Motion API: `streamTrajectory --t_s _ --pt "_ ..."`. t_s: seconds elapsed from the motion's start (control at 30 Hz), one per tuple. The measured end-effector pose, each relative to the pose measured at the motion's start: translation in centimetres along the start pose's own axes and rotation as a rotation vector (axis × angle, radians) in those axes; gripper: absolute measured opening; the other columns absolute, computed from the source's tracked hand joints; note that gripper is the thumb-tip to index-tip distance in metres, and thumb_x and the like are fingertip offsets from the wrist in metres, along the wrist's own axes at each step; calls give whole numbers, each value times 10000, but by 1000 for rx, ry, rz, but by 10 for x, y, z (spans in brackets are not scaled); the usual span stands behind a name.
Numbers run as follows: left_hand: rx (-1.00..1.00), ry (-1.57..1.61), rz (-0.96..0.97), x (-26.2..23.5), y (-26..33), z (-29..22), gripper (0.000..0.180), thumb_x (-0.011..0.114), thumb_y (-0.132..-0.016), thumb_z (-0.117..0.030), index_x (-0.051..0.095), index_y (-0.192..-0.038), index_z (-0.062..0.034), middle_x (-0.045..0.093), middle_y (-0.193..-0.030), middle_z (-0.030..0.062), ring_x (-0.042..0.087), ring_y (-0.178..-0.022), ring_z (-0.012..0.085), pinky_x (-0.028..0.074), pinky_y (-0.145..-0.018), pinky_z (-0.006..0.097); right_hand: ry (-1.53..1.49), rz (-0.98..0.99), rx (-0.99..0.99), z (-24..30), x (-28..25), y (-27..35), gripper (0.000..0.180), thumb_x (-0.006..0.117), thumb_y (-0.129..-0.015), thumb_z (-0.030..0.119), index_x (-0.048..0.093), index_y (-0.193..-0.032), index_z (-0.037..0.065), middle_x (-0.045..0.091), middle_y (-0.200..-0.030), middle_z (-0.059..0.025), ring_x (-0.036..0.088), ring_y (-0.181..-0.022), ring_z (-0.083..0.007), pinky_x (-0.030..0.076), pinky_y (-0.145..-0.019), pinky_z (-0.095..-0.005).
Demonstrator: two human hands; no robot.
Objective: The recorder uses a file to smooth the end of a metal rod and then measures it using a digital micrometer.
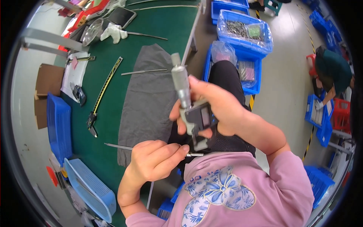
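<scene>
My right hand (223, 104) is closed around a digital micrometer (182, 83), its thimble pointing up and away and its small display facing up. The micrometer's frame is slightly blurred, just above the near end of a thin metal rod (120, 146). Whether the two touch, I cannot tell. My left hand (155, 160) pinches that rod, which sticks out on both sides of the fingers. Beyond the hands, a grey cloth (145, 102) lies on the green table, with a similar thin rod (143, 72) across it.
A digital caliper (102, 94) lies left of the cloth. Blue baskets (90, 189) line the table's left edge. White gloves (113, 33) and another rod (147, 35) lie farther back. Blue crates (251, 51) of metal parts stand at right. A person (332, 70) bends over crates at far right.
</scene>
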State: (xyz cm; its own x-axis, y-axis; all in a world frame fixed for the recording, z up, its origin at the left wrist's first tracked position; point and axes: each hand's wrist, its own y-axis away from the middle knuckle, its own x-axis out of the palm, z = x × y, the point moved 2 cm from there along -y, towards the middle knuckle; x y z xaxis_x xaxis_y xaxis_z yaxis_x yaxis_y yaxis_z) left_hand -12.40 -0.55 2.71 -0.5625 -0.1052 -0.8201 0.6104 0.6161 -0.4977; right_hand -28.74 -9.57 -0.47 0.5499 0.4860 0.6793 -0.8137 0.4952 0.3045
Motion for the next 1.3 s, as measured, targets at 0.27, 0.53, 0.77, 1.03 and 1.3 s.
streamTrajectory --t_s 0.27,0.53,0.77,1.03,1.3 --pt "-306 -108 -91 19 17 15 262 678 -680 -18 640 -939 -19 605 -808 66 614 -651 206 478 -518 302 678 -491 -278 105 -54 -96 376 608 -871 329 594 -975 -32 556 -665 -47 515 -421 -92 387 -357 -209" --pt "-449 -159 -115 24 18 28 207 696 -688 -22 644 -887 -45 579 -786 57 574 -680 238 465 -571 332 1235 -701 -296 144 -71 -167 443 684 -767 436 641 -713 -2 616 -576 -62 608 -450 -132 484 -457 -252" --pt "-547 -95 -135 32 21 35 176 661 -728 -64 625 -898 -38 526 -800 57 538 -717 232 448 -602 344 1806 -871 -488 141 -68 -178 491 610 -766 579 713 -822 102 660 -861 -95 618 -878 -272 466 -739 -375" --pt "-548 -90 -229 36 19 41 171 668 -720 -51 623 -884 -38 530 -788 58 538 -714 234 451 -605 345 1909 -813 -1267 136 -66 -169 259 628 -791 353 695 -760 104 597 -804 -74 598 -822 -268 472 -702 -381" --pt "-583 -87 -265 34 14 41 168 655 -700 -46 620 -865 -41 509 -788 55 524 -701 229 454 -582 337 2025 -245 -975 52 -7 -120 109 642 -695 169 630 -643 74 554 -695 -56 572 -708 -246 457 -650 -377"
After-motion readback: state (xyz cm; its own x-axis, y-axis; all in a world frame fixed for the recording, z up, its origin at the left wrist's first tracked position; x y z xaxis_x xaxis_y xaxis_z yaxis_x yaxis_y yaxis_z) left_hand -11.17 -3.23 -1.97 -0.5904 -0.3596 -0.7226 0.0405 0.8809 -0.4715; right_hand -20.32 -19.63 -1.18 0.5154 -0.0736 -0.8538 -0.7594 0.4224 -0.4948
